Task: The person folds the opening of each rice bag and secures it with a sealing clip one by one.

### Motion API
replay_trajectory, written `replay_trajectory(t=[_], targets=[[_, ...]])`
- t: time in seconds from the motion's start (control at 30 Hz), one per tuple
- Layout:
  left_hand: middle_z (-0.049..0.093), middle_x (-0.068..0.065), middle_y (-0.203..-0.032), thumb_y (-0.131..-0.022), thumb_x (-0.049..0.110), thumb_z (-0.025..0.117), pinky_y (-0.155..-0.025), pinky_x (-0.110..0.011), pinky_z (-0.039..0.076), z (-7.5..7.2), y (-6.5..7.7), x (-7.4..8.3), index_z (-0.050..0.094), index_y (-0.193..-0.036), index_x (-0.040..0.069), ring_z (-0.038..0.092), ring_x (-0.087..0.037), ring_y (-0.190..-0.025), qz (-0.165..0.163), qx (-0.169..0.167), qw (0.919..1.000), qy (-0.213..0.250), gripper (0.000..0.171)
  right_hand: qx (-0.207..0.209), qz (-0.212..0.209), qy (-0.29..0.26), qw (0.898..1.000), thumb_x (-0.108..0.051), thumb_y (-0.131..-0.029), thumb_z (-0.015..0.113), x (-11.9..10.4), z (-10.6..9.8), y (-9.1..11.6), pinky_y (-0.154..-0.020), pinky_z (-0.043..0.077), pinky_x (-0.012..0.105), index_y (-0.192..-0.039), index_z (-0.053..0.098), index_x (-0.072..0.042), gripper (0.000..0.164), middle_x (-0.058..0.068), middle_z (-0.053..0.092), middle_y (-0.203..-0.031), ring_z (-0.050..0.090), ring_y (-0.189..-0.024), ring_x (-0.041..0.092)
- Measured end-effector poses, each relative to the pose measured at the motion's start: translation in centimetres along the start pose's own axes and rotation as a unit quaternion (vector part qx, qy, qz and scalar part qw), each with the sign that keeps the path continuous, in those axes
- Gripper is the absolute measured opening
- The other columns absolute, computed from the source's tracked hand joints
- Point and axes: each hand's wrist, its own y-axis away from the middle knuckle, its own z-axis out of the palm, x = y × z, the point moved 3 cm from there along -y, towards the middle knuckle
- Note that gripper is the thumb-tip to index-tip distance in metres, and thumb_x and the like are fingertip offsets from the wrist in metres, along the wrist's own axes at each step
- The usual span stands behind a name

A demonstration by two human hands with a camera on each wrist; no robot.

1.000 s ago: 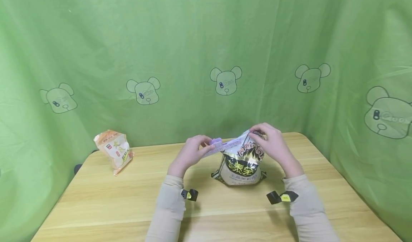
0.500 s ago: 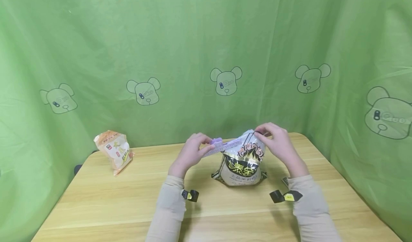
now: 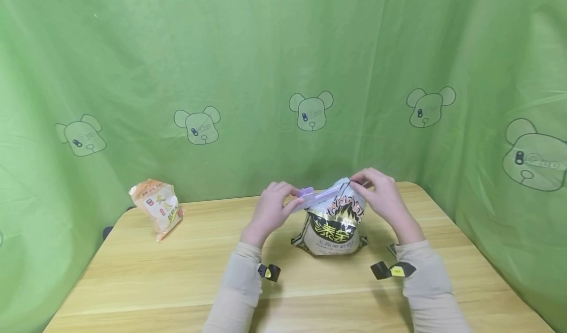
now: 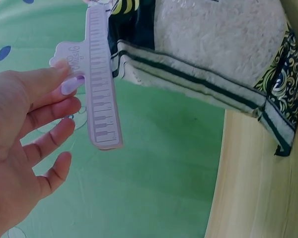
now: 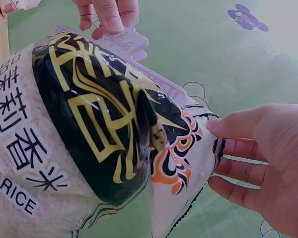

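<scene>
A rice bag (image 3: 332, 232) with black and gold print stands on the table, its top leaning to the right. My left hand (image 3: 272, 207) pinches a lilac clip (image 3: 306, 194) by its wavy-edged tab between thumb and forefinger. In the left wrist view the clip (image 4: 102, 94) shows printed piano keys, and the other fingers are spread loosely. The clip's long bar lies across the upper part of the bag, as the right wrist view shows. My right hand (image 5: 268, 158) pinches the bag's top right corner between thumb and fingers.
An orange and white snack-like packet (image 3: 159, 209) stands at the table's back left. A small dark flat item (image 3: 392, 249) lies by the right wrist, partly covered by the sleeve. Green curtain (image 3: 266, 77) hangs close behind the wooden table (image 3: 155, 284).
My left hand has moved to the right, carrying the clip farther across the bag's top. The right hand first shifted slightly right along the bag's top edge, then stayed there.
</scene>
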Motion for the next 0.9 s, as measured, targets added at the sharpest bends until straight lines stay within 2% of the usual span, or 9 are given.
replay_trajectory(t=[0.33,0.57,0.9], targets=[[0.062,0.009,-0.103,-0.085,0.043,0.054,-0.086,-0.033,0.042,0.0,0.0,0.7,0.061,-0.099,0.023,0.051,-0.011,-0.097,0.003,0.016,0.9998,-0.014,0.026,-0.03,0.005,-0.016,0.999,-0.021,-0.085,0.061,0.7,-0.3,-0.1,-0.075,0.052,0.038,-0.099,0.063,-0.01,0.018,0.006,0.065,-0.097,0.06,-0.083,0.02],[0.062,0.008,-0.104,-0.085,0.043,0.053,-0.086,-0.033,0.043,0.0,0.0,0.6,0.061,-0.1,0.022,0.051,-0.013,-0.098,0.005,0.015,0.9998,-0.013,0.027,-0.063,0.008,-0.017,0.998,-0.027,-0.089,0.054,2.0,-0.7,0.2,-0.078,0.051,0.046,-0.105,0.061,-0.007,0.026,0.012,0.064,-0.104,0.061,-0.088,0.028],[0.061,0.01,-0.105,-0.086,0.046,0.051,-0.085,-0.032,0.042,0.2,-0.1,0.7,0.06,-0.101,0.024,0.051,-0.011,-0.098,-0.01,0.014,0.9995,-0.025,0.029,-0.06,0.009,-0.011,0.998,-0.026,-0.088,0.056,2.3,-0.9,0.1,-0.077,0.051,0.048,-0.099,0.062,-0.008,0.023,0.012,0.064,-0.1,0.061,-0.086,0.029]])
